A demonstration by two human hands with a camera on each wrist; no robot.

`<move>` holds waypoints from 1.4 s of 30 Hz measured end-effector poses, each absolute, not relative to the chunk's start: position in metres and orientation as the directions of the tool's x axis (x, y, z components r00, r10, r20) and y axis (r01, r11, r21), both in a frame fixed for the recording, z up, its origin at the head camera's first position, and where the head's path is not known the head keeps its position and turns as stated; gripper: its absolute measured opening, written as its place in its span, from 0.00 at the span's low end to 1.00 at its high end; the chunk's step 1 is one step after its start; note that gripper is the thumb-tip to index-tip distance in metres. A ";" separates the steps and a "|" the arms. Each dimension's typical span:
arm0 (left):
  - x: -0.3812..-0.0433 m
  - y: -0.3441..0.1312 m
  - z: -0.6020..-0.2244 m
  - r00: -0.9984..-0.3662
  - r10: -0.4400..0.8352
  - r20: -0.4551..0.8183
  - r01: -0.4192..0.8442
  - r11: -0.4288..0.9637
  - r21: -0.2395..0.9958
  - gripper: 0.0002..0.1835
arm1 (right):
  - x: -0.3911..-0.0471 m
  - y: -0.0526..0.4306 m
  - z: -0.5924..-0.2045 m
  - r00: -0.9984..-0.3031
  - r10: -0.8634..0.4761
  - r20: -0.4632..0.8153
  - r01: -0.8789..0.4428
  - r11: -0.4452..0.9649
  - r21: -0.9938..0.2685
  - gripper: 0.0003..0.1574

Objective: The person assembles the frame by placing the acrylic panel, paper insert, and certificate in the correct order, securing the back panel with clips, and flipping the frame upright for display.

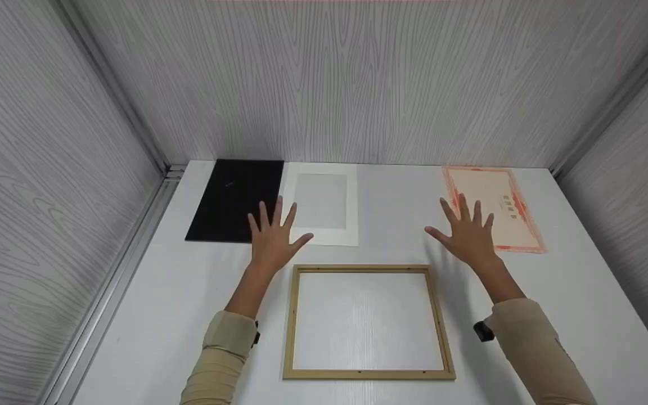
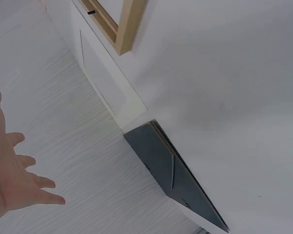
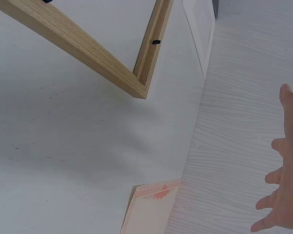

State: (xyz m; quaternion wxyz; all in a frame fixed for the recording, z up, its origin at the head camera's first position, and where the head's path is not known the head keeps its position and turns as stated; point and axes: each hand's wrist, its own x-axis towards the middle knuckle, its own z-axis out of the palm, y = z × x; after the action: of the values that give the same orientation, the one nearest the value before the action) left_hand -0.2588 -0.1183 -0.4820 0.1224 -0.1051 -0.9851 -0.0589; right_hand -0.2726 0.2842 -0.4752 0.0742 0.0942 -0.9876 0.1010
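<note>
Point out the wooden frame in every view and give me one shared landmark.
Head: frame, lower centre, whole.
Left wrist: frame, top edge, left of centre, cut off.
Right wrist: frame, upper left, cut off.
Shared landmark: white mat.

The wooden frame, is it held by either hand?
No, the left hand and right hand are spread, and the wooden frame lies apart from both.
</note>
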 end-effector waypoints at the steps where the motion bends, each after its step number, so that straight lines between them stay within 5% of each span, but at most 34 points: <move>1: -0.260 -0.115 -0.481 -0.946 0.199 0.257 0.229 0.969 0.090 0.43 | -0.273 0.284 -0.475 -0.971 -0.171 0.168 -0.201 0.962 -0.185 0.52; 16: -0.285 -0.040 -0.470 -0.935 0.300 0.191 0.334 0.925 0.182 0.38 | -0.282 0.289 -0.488 -0.980 -0.155 0.127 -0.180 0.959 -0.219 0.51; 30: -0.304 0.018 -0.502 -0.931 0.345 0.117 0.364 0.889 0.276 0.29 | -0.297 0.292 -0.527 -0.978 -0.151 0.146 -0.187 0.941 -0.281 0.38; 38: -0.304 0.039 -0.521 -0.946 0.325 -0.012 0.279 0.830 0.484 0.22 | -0.296 0.287 -0.541 -0.997 -0.076 0.009 -0.075 0.933 -0.353 0.35; 42: -0.303 0.047 -0.531 -0.933 0.352 -0.074 0.279 0.837 0.471 0.23 | -0.297 0.284 -0.548 -0.999 -0.016 -0.049 0.002 0.938 -0.347 0.38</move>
State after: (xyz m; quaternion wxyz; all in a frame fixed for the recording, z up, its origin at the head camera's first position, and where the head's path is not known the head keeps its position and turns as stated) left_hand -0.3028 0.0466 -0.5310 -0.0789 -0.1653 -0.9551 -0.2328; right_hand -0.2967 0.2842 -0.5477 -0.0256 0.0035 -0.9840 0.1762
